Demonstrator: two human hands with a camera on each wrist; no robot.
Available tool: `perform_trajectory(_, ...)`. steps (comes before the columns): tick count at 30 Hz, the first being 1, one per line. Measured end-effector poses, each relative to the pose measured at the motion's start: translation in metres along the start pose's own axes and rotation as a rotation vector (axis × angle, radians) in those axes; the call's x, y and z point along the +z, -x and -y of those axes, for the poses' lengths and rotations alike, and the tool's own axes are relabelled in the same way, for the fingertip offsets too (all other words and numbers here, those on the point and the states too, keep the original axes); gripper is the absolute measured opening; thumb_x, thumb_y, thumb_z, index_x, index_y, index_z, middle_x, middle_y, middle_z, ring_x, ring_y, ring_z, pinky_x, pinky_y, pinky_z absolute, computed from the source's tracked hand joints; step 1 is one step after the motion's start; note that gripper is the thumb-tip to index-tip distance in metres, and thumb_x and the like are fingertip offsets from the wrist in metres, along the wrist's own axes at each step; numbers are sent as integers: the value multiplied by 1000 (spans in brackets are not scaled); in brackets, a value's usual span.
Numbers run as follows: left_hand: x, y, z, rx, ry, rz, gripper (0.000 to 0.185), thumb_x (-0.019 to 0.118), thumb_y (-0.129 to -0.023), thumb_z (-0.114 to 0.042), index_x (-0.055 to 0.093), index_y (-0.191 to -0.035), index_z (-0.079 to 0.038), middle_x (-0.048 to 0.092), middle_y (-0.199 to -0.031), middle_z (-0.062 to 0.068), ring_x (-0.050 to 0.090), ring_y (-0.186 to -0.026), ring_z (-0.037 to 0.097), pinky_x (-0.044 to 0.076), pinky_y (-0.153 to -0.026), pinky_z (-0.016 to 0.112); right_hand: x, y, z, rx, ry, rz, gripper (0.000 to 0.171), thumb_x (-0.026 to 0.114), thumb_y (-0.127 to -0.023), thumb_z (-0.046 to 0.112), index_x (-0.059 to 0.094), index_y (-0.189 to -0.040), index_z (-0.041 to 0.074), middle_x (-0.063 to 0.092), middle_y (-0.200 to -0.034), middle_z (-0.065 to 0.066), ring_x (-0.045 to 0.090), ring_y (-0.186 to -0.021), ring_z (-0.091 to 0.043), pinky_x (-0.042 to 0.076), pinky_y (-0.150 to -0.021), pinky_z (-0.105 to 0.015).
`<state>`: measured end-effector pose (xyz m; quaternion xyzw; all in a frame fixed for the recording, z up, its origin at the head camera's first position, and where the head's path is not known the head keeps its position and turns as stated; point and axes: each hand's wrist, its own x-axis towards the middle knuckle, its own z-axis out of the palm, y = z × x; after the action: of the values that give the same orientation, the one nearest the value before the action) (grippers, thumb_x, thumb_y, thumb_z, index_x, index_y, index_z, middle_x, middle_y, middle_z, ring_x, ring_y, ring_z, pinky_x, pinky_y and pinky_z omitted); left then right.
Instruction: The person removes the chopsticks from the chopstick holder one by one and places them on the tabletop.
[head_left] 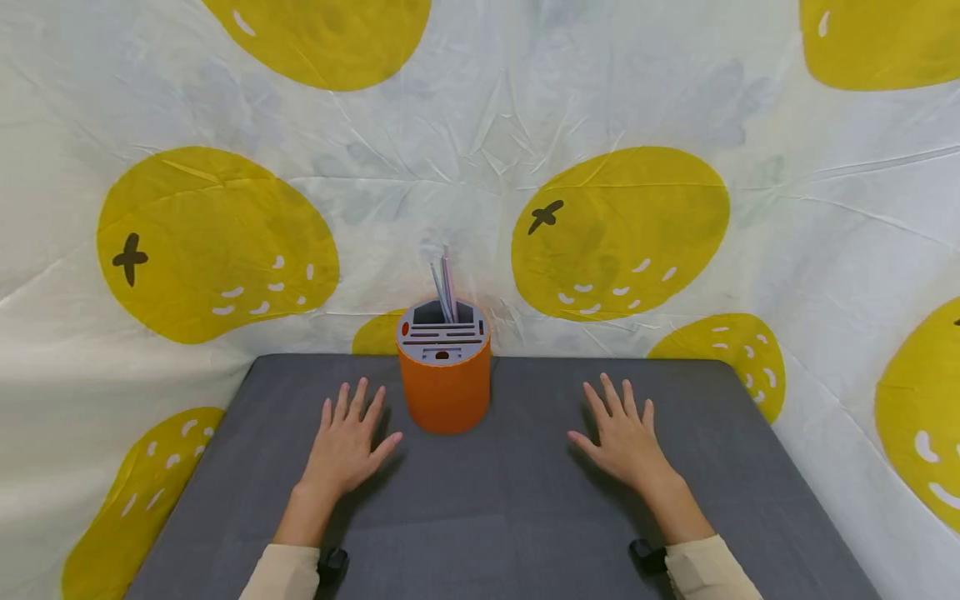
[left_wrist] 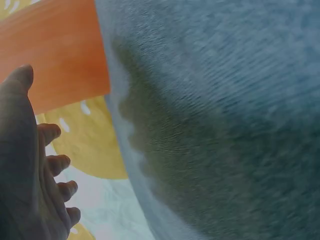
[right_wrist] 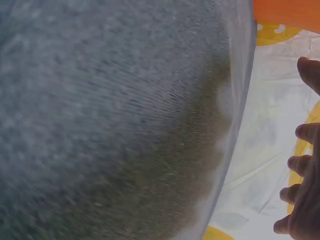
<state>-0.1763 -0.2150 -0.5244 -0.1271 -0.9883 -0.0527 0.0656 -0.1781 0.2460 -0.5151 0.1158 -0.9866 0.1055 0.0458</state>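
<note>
- While both hands lie flat, fingers spread, the left hand [head_left: 347, 446] and right hand [head_left: 624, 442] flank the orange holder [head_left: 445, 379] at the surface's [head_left: 510, 517] far edge.
- Nothing gripped yet; reaching comes next, I judge.

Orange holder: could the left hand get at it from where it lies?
Probably yes. The left hand rests flat on the grey table just beside the orange holder, with nothing between them.

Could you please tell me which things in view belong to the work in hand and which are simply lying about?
In hand:
- orange holder, between the hands
- thin sticks standing in its rear slot
- left hand and right hand, flat on the grey table

Just about:
- lemon-print cloth behind
</note>
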Motion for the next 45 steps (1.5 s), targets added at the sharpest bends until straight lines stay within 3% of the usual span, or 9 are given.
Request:
perform_trajectory(10,-15,-9,0,-7,-10,-7,87,51,-99,-66,29,-165,-14,21,-171,21,18,-155,51,17,-122,71,-18,-14,1,-70,-21,-37,87,67,-96,51,30,-164,10,20,-170,-23,17,-154,-54,16,-115,-81)
perform_trajectory(25,-42,-21,-4,24,-32,-2,89,50,-99,-67,26,-166,-13,16,-172,21,16,-156,49,16,-124,69,-48,-46,11,-247,-81,-125,79,70,-97,38,36,-160,3,28,-167,-24,32,-150,-50,28,-117,-73)
perform_trajectory(30,-57,-27,-5,33,-23,-17,89,49,-99,-66,24,-166,-13,15,-172,22,15,-157,49,14,-124,69,-62,-61,20,-264,-157,-116,81,70,-98,37,32,-162,6,29,-167,-22,34,-151,-45,31,-119,-66)
perform_trajectory(35,-74,-32,-8,45,-19,-34,90,50,-100,-65,23,-166,-11,12,-172,23,12,-157,50,13,-124,69,-72,-76,33,-227,-253,-67,80,67,-101,40,28,-165,12,25,-170,-17,30,-154,-41,30,-121,-64)
perform_trajectory(45,-102,-47,-19,88,-6,-57,90,46,-101,-66,18,-167,-13,10,-173,20,10,-158,47,11,-126,67,-92,-109,59,-248,-400,-40,73,63,-103,40,34,-162,10,30,-169,-14,28,-156,-37,27,-123,-62)
